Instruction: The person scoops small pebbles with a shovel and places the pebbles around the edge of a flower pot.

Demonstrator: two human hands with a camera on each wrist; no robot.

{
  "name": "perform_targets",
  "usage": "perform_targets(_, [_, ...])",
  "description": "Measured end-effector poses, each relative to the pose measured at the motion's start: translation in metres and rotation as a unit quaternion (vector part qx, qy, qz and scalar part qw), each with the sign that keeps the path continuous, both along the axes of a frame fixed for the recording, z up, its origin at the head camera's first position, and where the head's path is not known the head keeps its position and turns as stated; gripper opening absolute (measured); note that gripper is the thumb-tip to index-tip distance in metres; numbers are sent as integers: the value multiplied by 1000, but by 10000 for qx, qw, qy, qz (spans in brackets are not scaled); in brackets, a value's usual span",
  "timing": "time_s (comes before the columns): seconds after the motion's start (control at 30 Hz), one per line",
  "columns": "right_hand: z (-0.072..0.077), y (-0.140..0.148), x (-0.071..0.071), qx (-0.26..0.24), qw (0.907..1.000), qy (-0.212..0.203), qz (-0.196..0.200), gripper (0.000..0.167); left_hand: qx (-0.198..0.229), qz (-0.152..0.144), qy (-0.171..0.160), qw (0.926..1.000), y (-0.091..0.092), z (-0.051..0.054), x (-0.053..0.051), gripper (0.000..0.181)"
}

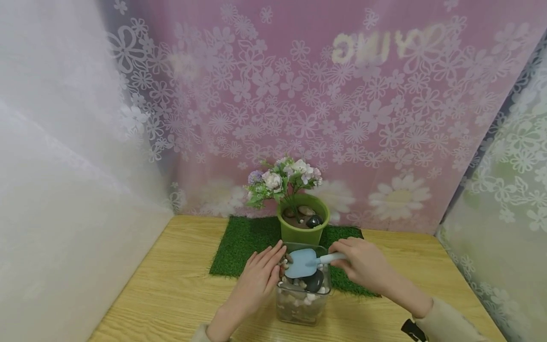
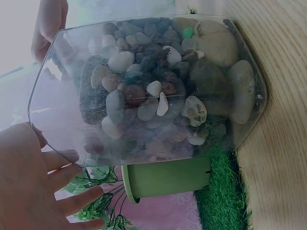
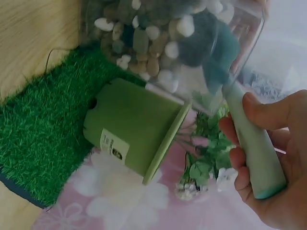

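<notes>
While my right grip [image 1: 362,262] curls its fingers and thumb round the smooth pale handle of a blue shovel [image 1: 302,264], my left grip [image 1: 259,275] lies with straight fingers along the left rim of a clear, square-cornered container [image 1: 301,314]; the shovel sits low and just right of centre in the head frame, its broad, rounded blade over the container's mouth; its long axis runs nearly level across that frame, blade to the left, handle end to the right.

From my right wrist the handle slopes from lower right towards upper centre, and its teal end cap shows, which the head view hides; the blade appears through the clear wall. From my left wrist I see the spread of my fingers at lower left, and stones [image 2: 121,62] stacked through the container, smooth, rounded, white, grey and brown, with one bright green piece [image 2: 187,32] near the top.

Behind the container stands a tapered green pot [image 1: 302,233], bearing flowers [image 1: 272,181]; only the right wrist view shows its pale label [image 3: 114,143]; it rests on shaggy artificial turf [image 1: 245,242], over the wood-grained surface [image 1: 171,285].
</notes>
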State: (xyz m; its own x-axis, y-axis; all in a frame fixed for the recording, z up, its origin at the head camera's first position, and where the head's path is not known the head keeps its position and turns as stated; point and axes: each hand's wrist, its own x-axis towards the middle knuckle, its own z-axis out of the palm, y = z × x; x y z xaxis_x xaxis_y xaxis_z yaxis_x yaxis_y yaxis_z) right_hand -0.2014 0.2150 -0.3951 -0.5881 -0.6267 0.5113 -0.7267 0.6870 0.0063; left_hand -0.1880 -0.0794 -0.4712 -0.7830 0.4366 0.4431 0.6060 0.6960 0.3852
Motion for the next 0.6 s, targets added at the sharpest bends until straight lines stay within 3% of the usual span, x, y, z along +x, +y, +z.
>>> perform_targets(0.1, [-2,3,-1,-172,9998,-64,7,21,-29,7,-34,10000,0,1,1,46])
perform_targets(0.23, [-2,-4,1,212,9995,232,-13,20,-33,13,-42,10000,0,1,1,46])
perform_targets(0.33, [-4,-9,0,183,9993,333,-21,20,-21,0,-50,10000,0,1,0,46])
perform_targets(0.6, [-11,0,-3,-508,9978,-415,-92,21,-168,30,-85,9998,0,1,0,47])
